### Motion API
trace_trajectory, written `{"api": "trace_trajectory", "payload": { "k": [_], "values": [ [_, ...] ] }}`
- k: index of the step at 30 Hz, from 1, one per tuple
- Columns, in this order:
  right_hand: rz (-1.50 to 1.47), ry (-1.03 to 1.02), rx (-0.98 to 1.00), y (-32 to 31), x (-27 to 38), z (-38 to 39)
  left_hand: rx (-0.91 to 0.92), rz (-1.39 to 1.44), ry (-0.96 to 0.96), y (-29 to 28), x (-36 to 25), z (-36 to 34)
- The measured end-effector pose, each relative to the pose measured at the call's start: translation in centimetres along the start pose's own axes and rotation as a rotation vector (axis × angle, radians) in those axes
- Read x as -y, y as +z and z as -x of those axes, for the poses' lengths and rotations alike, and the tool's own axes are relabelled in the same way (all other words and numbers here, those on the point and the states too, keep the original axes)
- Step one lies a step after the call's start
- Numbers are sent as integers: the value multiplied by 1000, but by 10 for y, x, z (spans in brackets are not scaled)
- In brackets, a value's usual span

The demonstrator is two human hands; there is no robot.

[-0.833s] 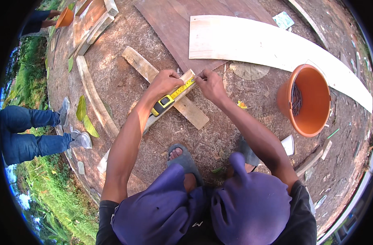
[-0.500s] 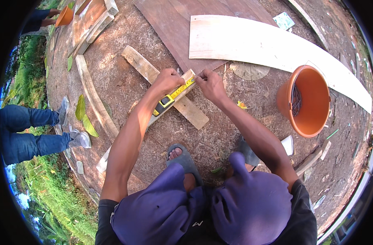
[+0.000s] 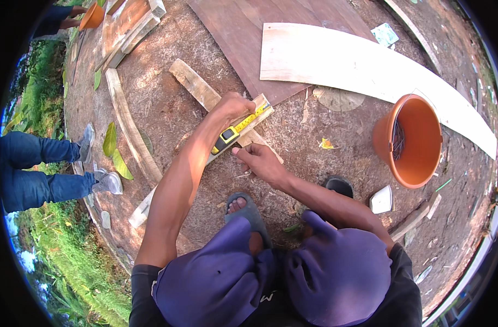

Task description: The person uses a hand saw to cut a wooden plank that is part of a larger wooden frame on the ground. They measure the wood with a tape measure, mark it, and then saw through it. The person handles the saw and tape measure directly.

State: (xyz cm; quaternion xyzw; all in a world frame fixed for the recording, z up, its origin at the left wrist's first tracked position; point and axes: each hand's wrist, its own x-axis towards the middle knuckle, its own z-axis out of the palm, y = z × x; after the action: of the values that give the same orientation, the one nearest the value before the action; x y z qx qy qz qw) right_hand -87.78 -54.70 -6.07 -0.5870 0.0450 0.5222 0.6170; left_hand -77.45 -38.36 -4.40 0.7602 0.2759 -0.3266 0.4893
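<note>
A broad brown sheet lies beyond the tape measure, its far edge cut off by the top of the view. Across it, beyond and to the right of the tape measure, stretches a long pale board, its grain washed out by glare. Far to the left of the tape measure, another person's jeans show, the upper body out of sight. An orange bucket stands well to the right.

The tape measure rests along a wooden strip, which crosses over a weathered plank; the left forearm covers the strip's near part, and a pale end left of that arm probably belongs to it.

The left hand sits just beyond the tape measure's case, fingers curled down at the pulled-out blade; its back hides the thumb, so whether it pinches cannot be told. The right hand is just on the near side of the case, fingers bent, thumb and forefinger close together beside something small and dark; whether they grip it is unclear.
</note>
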Motion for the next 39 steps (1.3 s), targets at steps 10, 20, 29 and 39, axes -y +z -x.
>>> {"api": "trace_trajectory", "payload": {
  "k": [10,20,29,39],
  "values": [
    [-401,24,-37,51,18,-9,-10,50,-22,1,8,-9],
    [-519,99,10,56,28,-7,-8,105,-31,-3,16,-18],
    [-559,151,-21,54,40,-5,-22,92,-104,-3,10,-17],
    [-648,138,60,44,36,-19,5,63,-114,0,12,-28]
  ]
}}
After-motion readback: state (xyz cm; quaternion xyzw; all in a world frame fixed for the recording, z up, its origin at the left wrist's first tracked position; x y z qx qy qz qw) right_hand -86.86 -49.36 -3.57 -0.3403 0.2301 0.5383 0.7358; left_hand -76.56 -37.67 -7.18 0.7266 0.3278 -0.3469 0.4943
